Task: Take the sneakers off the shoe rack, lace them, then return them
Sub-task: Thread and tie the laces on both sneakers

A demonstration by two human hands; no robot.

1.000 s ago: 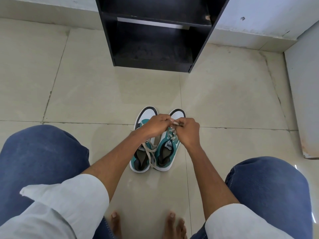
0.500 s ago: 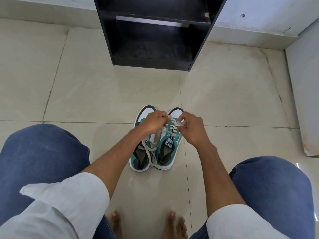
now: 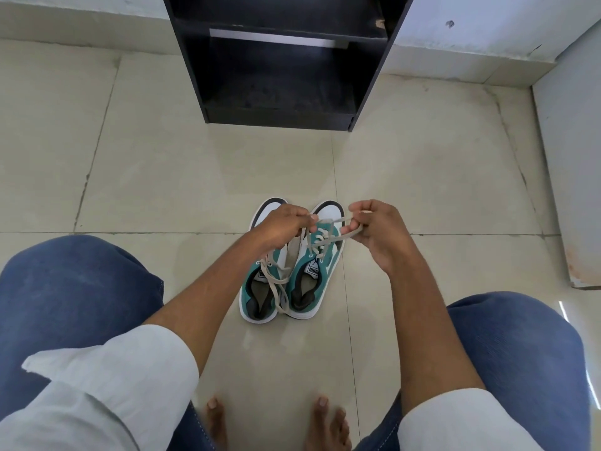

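Note:
Two teal-and-white sneakers stand side by side on the floor tiles, toes pointing away from me. The right sneaker (image 3: 313,281) has a beige lace (image 3: 328,237) threaded through its front eyelets. My left hand (image 3: 281,227) pinches one end of that lace above the toes. My right hand (image 3: 379,231) grips the other end and holds it out taut to the right. The left sneaker (image 3: 260,288) has loose lace ends (image 3: 276,284) draped across its opening. The black shoe rack (image 3: 279,56) stands ahead against the wall, its visible shelves bare.
My knees in blue jeans (image 3: 65,297) flank the shoes, and my bare feet (image 3: 325,424) rest on the tiles below them. A white panel (image 3: 572,164) leans at the right. Beige floor tiles (image 3: 195,164) lie between the sneakers and the rack.
My hands have moved apart. The right hand has pulled its lace end out to the right, drawing the lace taut over the right sneaker; the left hand stays above the toes.

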